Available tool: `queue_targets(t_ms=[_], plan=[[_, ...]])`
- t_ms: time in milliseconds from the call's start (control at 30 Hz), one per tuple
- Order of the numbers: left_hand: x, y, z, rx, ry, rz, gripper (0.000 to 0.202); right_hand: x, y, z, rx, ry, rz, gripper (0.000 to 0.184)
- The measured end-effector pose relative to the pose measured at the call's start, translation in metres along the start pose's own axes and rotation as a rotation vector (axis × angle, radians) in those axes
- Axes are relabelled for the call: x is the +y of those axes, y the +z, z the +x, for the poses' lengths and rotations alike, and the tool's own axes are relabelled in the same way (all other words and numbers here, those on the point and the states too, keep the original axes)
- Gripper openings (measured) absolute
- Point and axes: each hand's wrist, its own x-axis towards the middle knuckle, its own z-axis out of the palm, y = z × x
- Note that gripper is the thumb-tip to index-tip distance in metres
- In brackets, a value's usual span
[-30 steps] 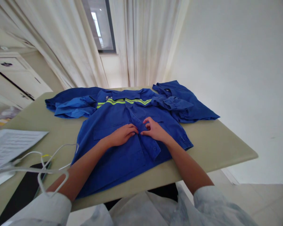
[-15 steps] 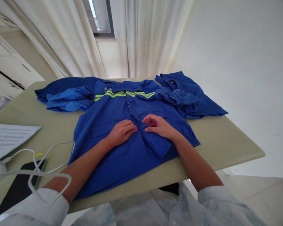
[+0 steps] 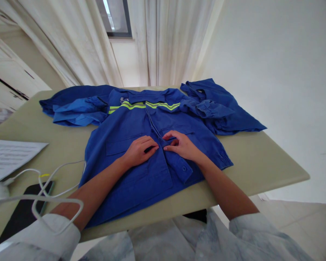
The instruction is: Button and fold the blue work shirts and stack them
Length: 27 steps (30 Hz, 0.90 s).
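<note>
A blue work jacket (image 3: 125, 177) with yellow-green and grey stripes across the chest lies front up before me, its collar at the far side. My left hand (image 3: 141, 149) pinches the left front edge of the jacket near the middle. Close beside it, my right hand (image 3: 180, 145) holds the right front edge between thumb and fingers. Below the right hand a button (image 3: 184, 168) shows on the loose lower corner of that front. The part of the edge between my fingertips is partly hidden.
Other folded blue garments (image 3: 228, 108) lie beyond the sleeves on the table (image 3: 271, 163). At left are a printed sheet (image 3: 13, 156), a black phone (image 3: 24, 206) and a white cable (image 3: 62, 168) looping near my left forearm. Curtains (image 3: 174, 43) hang behind the table.
My right hand has drawn slightly left with its jacket edge, and the buttoned corner has shifted left. My left fingers now pinch the opposite edge more clearly. The view has tilted slightly.
</note>
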Motion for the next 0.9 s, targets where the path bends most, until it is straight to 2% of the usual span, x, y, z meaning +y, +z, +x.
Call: queue_targets(t_ms=[133, 367, 567, 800, 900], plan=[[-0.0015, 0.0011, -0.0012, -0.016, -0.004, 0.003, 0.013, -0.0003, 0.0005, -0.0005, -0.007, -0.046, -0.029, 0.043], [-0.0017, 0.0011, -0.0008, -0.023, -0.018, -0.011, 0.016, -0.0023, 0.0002, -0.0024, -0.031, -0.038, -0.102, 0.043], [-0.0027, 0.0015, -0.0009, -0.016, -0.026, -0.025, 0.019, -0.0008, 0.0000, -0.0024, -0.019, -0.038, -0.131, 0.052], [-0.0042, 0.0025, -0.0021, -0.035, -0.027, -0.024, 0.016, -0.0042, -0.0014, -0.0035, -0.020, -0.074, -0.170, 0.052], [-0.0046, 0.0027, -0.0025, -0.041, -0.031, -0.032, 0.017, -0.0024, -0.0010, -0.0028, -0.011, -0.043, -0.189, 0.051]])
